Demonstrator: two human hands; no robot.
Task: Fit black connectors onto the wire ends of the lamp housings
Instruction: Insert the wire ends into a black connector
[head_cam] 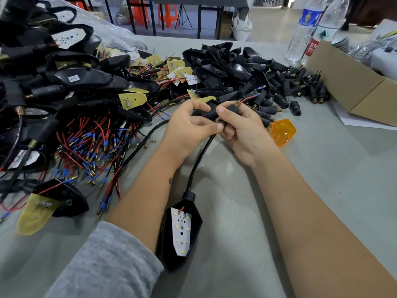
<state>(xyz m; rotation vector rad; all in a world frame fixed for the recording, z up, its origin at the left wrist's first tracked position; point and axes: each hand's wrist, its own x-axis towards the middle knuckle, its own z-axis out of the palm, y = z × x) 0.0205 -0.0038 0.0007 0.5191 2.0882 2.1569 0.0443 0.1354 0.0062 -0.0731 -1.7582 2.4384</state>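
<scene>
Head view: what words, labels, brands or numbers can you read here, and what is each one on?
"农夫": white characters on the red bottle label; the smaller print beneath is blurred.
Blue bottle label: a picture and print, too blurred to read.
Green tree mark on the white label: a sign only, no legible words.
White sticker on a black lamp housing in the pile: print too small to read.
Nothing else is legible.

Glossy amber plastic lens [283,132]

An assembly workshop: heaps of lamp housings [86,79], loose black connectors [300,84] and wired boards [133,100] cover the worktable [322,168].
</scene>
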